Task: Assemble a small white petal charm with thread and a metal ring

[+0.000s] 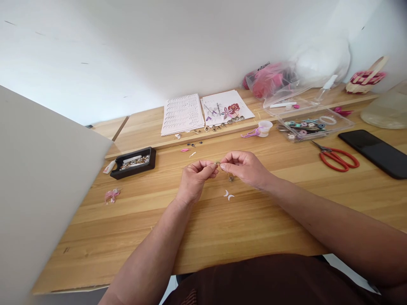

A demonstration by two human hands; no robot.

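Observation:
My left hand [197,176] and my right hand [243,167] meet over the middle of the wooden table. Both pinch a small brass-coloured metal piece [217,163] between thumb and fingertips; most of it is covered, so its exact kind does not show. Just under my right fingers is a small round metallic bit [231,179], and I cannot tell whether it hangs from the held piece or lies on the table. Two white crescent-shaped cutouts [228,195] lie on the wood below my hands.
Left stands a black tray [152,159] of beads, near pink scraps [112,195]. Behind my hands are printed sheets [182,113], a paper with flower pieces [243,101] and a small cup [265,128]. Rightward are a clear box [345,126] of thread spools, red-handled scissors [339,159] and a phone [375,152].

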